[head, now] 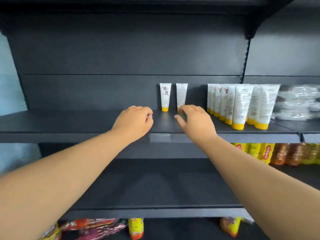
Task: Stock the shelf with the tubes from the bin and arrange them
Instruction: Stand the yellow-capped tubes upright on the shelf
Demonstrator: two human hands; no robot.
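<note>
Tubes stand upright on yellow caps on the dark shelf [69, 122]: two apart near the back, the left tube [165, 97] showing large Chinese characters, the right tube [181, 96] its small-print back, and a packed group [242, 106] further right, at least eight, exact count unclear. Left hand [134, 121] hovers with fingers curled, holding nothing. Right hand [195, 121] is loosely spread, fingertips at the right tube's base; contact cannot be told.
</note>
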